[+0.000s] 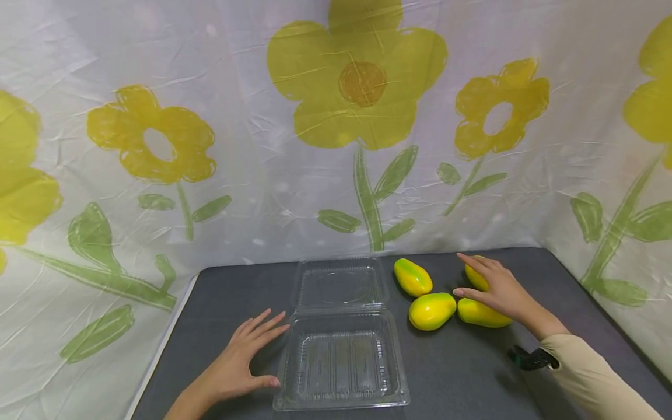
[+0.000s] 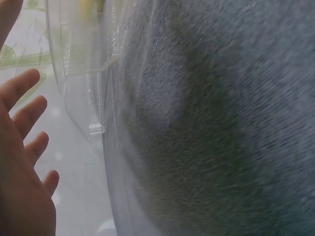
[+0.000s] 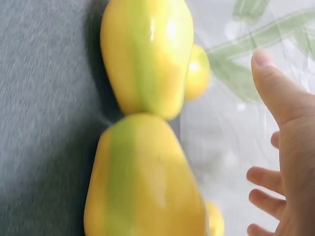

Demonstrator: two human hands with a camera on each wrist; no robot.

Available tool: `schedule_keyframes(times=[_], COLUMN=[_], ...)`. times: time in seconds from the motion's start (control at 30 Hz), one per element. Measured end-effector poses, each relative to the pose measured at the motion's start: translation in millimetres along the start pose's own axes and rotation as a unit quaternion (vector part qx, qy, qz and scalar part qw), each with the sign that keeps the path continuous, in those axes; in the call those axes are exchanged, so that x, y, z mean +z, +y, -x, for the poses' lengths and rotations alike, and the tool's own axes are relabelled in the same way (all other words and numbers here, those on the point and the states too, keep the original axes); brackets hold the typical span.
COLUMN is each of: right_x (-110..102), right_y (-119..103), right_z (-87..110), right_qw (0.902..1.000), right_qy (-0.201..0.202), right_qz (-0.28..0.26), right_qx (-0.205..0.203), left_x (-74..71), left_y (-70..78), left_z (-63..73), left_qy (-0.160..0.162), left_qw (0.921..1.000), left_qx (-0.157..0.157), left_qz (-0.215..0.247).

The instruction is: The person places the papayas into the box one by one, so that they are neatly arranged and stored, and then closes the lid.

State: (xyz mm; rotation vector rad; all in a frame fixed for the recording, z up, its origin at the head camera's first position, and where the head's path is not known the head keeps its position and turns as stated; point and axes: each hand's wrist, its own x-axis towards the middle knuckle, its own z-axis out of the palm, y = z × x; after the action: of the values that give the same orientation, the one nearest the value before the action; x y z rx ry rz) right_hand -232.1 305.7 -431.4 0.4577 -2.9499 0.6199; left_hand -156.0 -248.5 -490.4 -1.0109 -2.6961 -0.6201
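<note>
A clear plastic clamshell container [image 1: 341,364] lies with its lid [image 1: 340,283] folded back toward the wall; nothing is inside. My left hand [image 1: 236,361] hovers beside its left edge, fingers spread and holding nothing. To the container's right lie several glossy yellow-green fruits, shaped like papayas or mangoes. One fruit [image 1: 413,277] is at the back and another [image 1: 433,311] in front of it. Over the right-hand fruit [image 1: 482,313] and the partly hidden back one [image 1: 476,277], my right hand [image 1: 501,289] is held with fingers extended. In the right wrist view it stands apart from the fruits [image 3: 145,182].
A dark grey cloth-covered table [image 1: 446,373] carries everything. Behind and beside it hangs a pale curtain [image 1: 252,175] printed with yellow flowers. A black band [image 1: 532,357] is on my right wrist, below a beige sleeve.
</note>
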Motion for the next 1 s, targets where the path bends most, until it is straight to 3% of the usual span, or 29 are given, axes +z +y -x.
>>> schedule_keyframes(times=[0.37,0.63,1.0], right_x=[13.9,25.2,39.6], right_y=[-23.0,-33.8,-39.6], right_z=[-19.8,-31.8,-40.9], right_qw=[0.9998,0.9991,0.9979], right_qy=[-0.01,-0.015,-0.028], right_qz=[-0.016,-0.039,-0.043], right_qx=[-0.007,0.005,0.039], left_x=[4.9,9.1,11.5], left_y=[6.8,9.0,12.9], left_z=[8.0,10.1,13.6], left_qy=[0.019,0.037,0.026], left_qw=[0.9995,0.9993,0.9995], left_qx=[0.004,0.011,-0.008], left_qz=[0.027,0.005,0.015])
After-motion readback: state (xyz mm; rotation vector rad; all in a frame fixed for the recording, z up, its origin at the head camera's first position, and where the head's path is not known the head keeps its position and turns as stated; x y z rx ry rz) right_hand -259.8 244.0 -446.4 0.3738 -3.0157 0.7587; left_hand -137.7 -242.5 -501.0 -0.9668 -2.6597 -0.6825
